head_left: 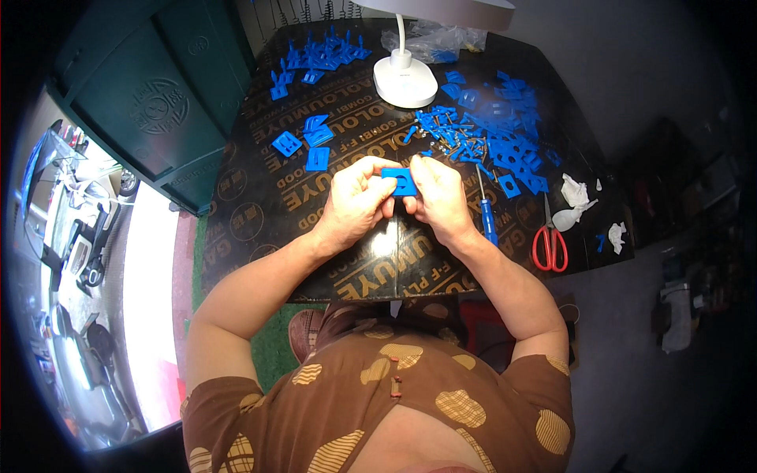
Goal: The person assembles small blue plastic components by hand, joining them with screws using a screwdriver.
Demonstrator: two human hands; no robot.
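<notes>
Nearest, a brown patterned shirt (378, 410) is seen at six o'clock, and both bare forearms are raised from it toward the centre of a black printed board (260, 197) that serves as the worktop. At the centre, a small blue plastic plate (400, 180) is held between the two hands. The left hand (359, 201) is closed around the plate's left end, with thumb and curled fingers pinched on it. The right hand (438, 197) is closed on the plate's right end in the same pinching grip, the two hands being just beside each other, and the plate is kept just above the board.

Just at three o'clock of the right hand, a blue-handled screwdriver (486, 213) is laid on the board, its tip pointed toward twelve. Farther toward three o'clock, red-handled scissors (550, 240) are laid with the blades shut, and crumpled white scraps (574, 201) are seen beside them. At ten o'clock of the left hand, a few loose blue plates (309, 142) are spread. Toward one o'clock, a wide heap of blue plastic parts (505, 126) mixed with small screws (465, 146) is spread across the board. At twelve o'clock, the white base of a desk lamp (404, 79) is stood, and beyond it, toward eleven, more upright blue parts (323, 54) are gathered near the far edge.
</notes>
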